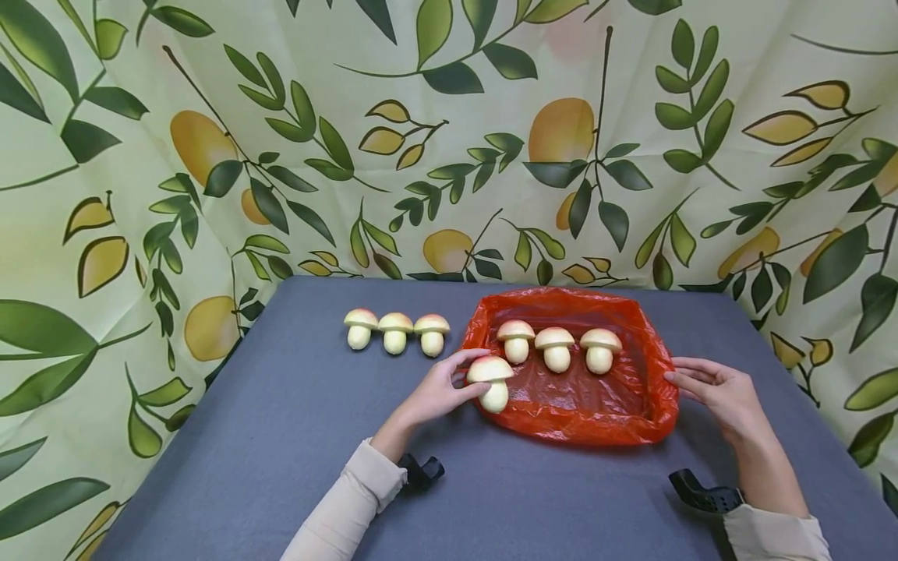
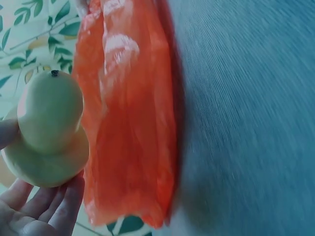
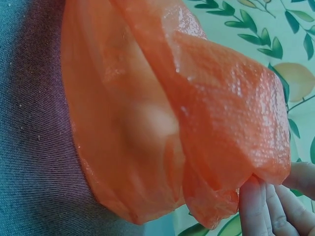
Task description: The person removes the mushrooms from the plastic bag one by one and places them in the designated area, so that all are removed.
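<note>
My left hand (image 1: 440, 389) pinches a toy mushroom (image 1: 491, 383) over the left rim of an open red plastic bag (image 1: 575, 427); in the left wrist view the mushroom (image 2: 51, 115) has its stem toward the camera, thumb on one side and fingers on the other. Three mushrooms lie inside the bag, one of them near its right part (image 1: 600, 351). With thumb and fingers my right hand (image 1: 726, 393) pinches the bag's right rim. The right wrist view shows those fingers (image 3: 256, 206) at the folded edge of the bag (image 3: 226, 113).
Three more mushrooms stand in a row to the left of the bag, the middle one (image 1: 395, 333) between two others. The grey table (image 1: 281, 436) ends at the back against a cloth (image 1: 491, 117) printed with leaves and fruit.
</note>
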`<state>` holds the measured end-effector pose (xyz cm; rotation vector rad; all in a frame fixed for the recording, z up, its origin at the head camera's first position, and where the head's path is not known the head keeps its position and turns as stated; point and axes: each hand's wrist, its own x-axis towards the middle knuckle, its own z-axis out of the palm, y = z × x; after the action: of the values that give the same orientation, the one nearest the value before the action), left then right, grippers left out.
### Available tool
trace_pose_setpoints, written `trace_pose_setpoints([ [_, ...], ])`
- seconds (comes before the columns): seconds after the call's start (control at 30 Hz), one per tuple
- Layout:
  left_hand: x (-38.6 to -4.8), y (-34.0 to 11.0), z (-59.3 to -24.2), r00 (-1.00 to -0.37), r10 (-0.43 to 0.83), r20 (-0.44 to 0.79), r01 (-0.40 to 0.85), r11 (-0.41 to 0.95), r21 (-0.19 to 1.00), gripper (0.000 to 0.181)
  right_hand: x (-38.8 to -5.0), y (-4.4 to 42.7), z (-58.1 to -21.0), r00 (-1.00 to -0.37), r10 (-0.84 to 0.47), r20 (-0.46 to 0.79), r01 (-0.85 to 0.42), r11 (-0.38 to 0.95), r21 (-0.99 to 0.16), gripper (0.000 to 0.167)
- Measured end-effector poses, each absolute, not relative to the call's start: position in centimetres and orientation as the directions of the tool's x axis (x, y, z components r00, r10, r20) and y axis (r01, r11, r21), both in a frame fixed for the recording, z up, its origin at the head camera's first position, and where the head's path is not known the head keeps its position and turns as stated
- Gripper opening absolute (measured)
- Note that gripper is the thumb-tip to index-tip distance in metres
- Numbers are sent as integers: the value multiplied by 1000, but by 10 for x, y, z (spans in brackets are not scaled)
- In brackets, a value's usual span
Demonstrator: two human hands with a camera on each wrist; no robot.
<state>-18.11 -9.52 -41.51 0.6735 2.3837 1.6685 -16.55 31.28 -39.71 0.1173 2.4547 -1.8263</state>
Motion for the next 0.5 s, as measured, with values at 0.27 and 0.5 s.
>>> trace_pose_setpoints([
  [0.27,-186,-124,-419,-881,460,109,266,292,919,53,-165,315,-398,-994,0,-109,105,262,-959,23],
  [0.5,-191,-146,-420,-877,473,82,243,289,926,52,-165,315,-398,-996,1,-95,91,267,-959,23],
])
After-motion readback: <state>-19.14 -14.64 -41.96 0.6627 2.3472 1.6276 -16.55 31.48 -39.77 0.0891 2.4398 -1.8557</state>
